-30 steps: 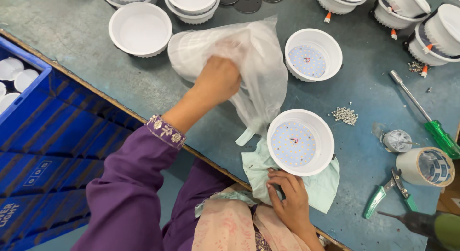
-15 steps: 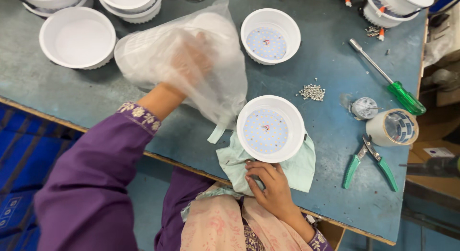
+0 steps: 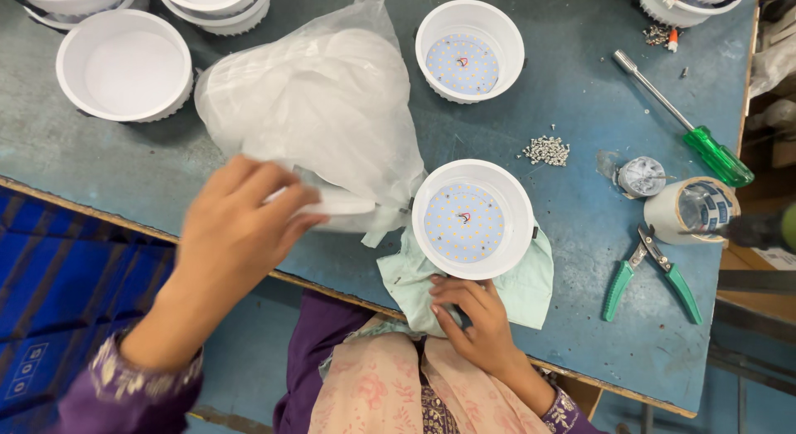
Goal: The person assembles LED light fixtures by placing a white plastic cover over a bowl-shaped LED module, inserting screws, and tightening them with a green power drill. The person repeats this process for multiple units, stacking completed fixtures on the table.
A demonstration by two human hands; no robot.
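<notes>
Head view: white diffuser disc (image 3: pixel 336 204) is pinched by left hand (image 3: pixel 236 227), just left of LED housing (image 3: pixel 473 218). Housing is steadied on green cloth (image 3: pixel 531 289) by right hand (image 3: pixel 468 314), fingers curled at rim. Judged: fitting step w/ disc; next calls for centring over housing.

Two bare hands low over the blue worktable (image 3: pixel 580 86)

Left hand (image 3: pixel 236 227) raised at the table's near edge, fingers pinched together, purple sleeve trailing back; right hand (image 3: pixel 473 314) rests at that edge, fingers curled, palm down.
</notes>
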